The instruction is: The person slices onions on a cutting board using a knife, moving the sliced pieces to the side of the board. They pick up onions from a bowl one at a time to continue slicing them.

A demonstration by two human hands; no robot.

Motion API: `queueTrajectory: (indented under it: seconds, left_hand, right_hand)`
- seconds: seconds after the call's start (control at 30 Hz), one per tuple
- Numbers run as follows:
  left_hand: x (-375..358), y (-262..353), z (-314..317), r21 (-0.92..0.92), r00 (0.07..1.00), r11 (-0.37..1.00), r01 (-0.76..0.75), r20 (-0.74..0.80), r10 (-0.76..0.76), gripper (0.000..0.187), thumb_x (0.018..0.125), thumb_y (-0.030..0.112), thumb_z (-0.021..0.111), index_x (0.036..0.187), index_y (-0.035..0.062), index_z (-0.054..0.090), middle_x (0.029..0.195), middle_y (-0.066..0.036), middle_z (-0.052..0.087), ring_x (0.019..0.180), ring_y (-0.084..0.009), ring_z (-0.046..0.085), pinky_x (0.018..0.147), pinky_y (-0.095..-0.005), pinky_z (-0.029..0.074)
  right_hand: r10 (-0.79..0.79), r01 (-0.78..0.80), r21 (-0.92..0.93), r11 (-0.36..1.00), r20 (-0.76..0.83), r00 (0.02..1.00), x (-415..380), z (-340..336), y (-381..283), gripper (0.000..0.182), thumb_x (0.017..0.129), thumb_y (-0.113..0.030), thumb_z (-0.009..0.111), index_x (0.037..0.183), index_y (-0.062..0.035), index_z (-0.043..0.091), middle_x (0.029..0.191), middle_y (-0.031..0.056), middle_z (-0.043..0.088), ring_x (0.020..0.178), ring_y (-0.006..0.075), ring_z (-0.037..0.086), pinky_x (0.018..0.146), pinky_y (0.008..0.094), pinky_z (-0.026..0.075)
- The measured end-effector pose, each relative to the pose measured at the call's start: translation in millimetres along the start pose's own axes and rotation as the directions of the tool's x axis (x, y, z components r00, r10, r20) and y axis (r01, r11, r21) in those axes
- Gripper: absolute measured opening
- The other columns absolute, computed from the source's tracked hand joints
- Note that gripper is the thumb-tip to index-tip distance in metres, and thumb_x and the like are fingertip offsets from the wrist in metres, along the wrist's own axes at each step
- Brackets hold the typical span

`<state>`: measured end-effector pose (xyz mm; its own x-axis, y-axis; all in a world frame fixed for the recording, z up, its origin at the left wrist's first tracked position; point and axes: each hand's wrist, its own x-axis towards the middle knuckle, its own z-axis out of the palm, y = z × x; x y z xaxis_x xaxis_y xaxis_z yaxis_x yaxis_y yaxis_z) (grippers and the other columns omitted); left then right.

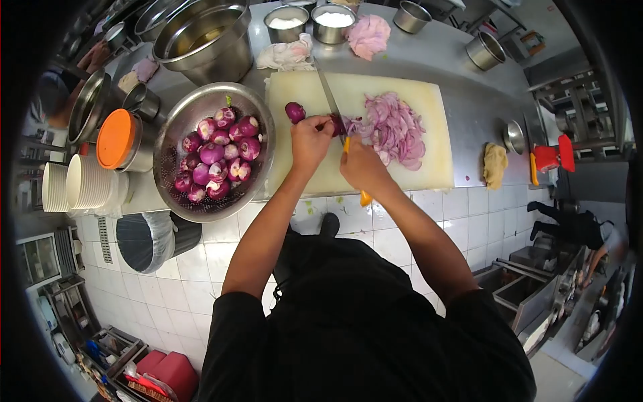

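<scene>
My right hand (365, 167) is closed around the yellow handle of a knife (327, 90), its blade pointing away from me across the white cutting board (295, 87). My left hand (312, 141) steadies a piece of red onion (337, 125) against the left side of the blade, fingers bent over it. Just left of those fingers rests another peeled red onion (295, 112). Sliced onion (395, 130) lies heaped on the board to the right of the knife. A perforated metal colander (258, 167) full of peeled red onions stands left of the board.
Behind the board are a large metal pot (207, 60), crumpled cloths (287, 53) and tins of white contents (333, 25). A yellow cloth (494, 165) and small bowl (514, 137) lie right. Stacked white tubs (88, 182) stand left, above a lined bin (144, 241). A person (589, 231) bends at far right.
</scene>
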<state>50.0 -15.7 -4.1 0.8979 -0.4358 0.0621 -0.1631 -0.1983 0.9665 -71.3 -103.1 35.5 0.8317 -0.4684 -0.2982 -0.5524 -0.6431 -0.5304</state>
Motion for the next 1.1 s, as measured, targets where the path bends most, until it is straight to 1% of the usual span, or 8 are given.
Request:
queueTrajectory:
  seconds: [0.13,0.37,0.47,0.57,0.63,0.7,0.9,1.1]
  left_hand:
    - [-2,-8,2,0.066,0.994,0.992,-0.106,-0.032,0.108,0.018,0.091,0.008,0.072,0.102,-0.0037,0.078,0.073,-0.010,0.075,0.067,-0.0104,0.070,0.065,-0.0273,0.055]
    - [-4,-5,2,0.032,1.000,0.999,-0.030,-0.004,0.031,0.017,0.091,0.008,0.071,0.102,-0.0038,0.078,0.074,-0.010,0.075,0.066,-0.0098,0.070,0.064,-0.0275,0.056]
    - [-3,-7,4,-0.050,0.999,0.999,0.017,-0.027,-0.019,0.018,0.087,0.011,0.072,0.097,-0.0012,0.079,0.078,-0.017,0.075,0.064,-0.0200,0.071,0.064,-0.0315,0.055]
    - [0,-20,8,-0.060,0.999,0.998,-0.016,-0.028,0.015,0.016,0.090,0.009,0.072,0.100,-0.0033,0.078,0.073,-0.009,0.075,0.065,-0.0088,0.069,0.062,-0.0271,0.055]
    - [-2,-7,2,0.024,0.999,0.999,-0.030,-0.016,0.030,0.017,0.090,0.009,0.073,0.100,-0.0033,0.078,0.074,-0.010,0.075,0.064,-0.0092,0.068,0.062,-0.0274,0.055]
    - [-7,-1,-2,0.054,0.999,0.998,-0.042,-0.010,0.042,0.017,0.090,0.010,0.073,0.099,-0.0034,0.078,0.074,-0.010,0.075,0.064,-0.0094,0.068,0.063,-0.0276,0.055]
    - [-6,2,0,0.005,1.000,1.000,-0.018,-0.020,0.018,0.017,0.089,0.010,0.073,0.098,-0.0032,0.078,0.075,-0.013,0.075,0.063,-0.0127,0.068,0.063,-0.0290,0.054]
    - [-3,-8,5,-0.059,0.999,0.998,-0.013,-0.042,0.010,0.017,0.087,0.011,0.072,0.095,-0.0022,0.078,0.075,-0.016,0.074,0.060,-0.0181,0.069,0.061,-0.0311,0.054]
  right_hand:
    - [0.049,-0.078,0.225,0.971,0.130,0.990,29,-42,-26,0.032,0.098,-0.013,0.050,0.119,0.0095,0.043,0.089,0.0278,0.069,0.058,0.0348,0.071,0.049,0.0460,0.056]
    - [0.163,-0.208,0.149,0.967,0.265,0.950,-51,-87,-57,0.031,0.093,-0.007,0.049,0.117,0.0120,0.045,0.086,0.0320,0.070,0.059,0.0372,0.072,0.056,0.0464,0.059]
    - [0.175,-0.208,0.139,0.968,0.216,0.961,-51,-59,-44,0.030,0.097,-0.012,0.051,0.117,0.0093,0.042,0.083,0.0294,0.068,0.055,0.0354,0.069,0.053,0.0456,0.057]
    - [-0.128,0.121,-0.052,0.991,-0.151,0.980,-13,16,7,0.032,0.097,-0.012,0.051,0.118,0.0099,0.041,0.081,0.0298,0.069,0.056,0.0356,0.070,0.053,0.0462,0.057]
    - [-0.134,0.133,-0.018,0.991,-0.150,0.980,5,10,-5,0.033,0.097,-0.012,0.051,0.119,0.0105,0.041,0.083,0.0303,0.069,0.055,0.0355,0.070,0.052,0.0456,0.057]
    - [0.060,-0.079,0.177,0.981,0.110,0.992,20,-25,-26,0.034,0.096,-0.012,0.052,0.119,0.0113,0.042,0.086,0.0308,0.069,0.055,0.0353,0.069,0.051,0.0447,0.057]
    - [0.142,-0.184,0.167,0.969,0.239,0.961,-29,-86,-61,0.041,0.087,-0.004,0.050,0.123,0.0141,0.044,0.083,0.0309,0.070,0.057,0.0372,0.071,0.053,0.0435,0.058]
    - [0.149,-0.192,0.159,0.968,0.249,0.957,-46,-74,-54,0.030,0.098,-0.010,0.049,0.119,0.0110,0.043,0.081,0.0289,0.067,0.052,0.0334,0.068,0.051,0.0446,0.057]
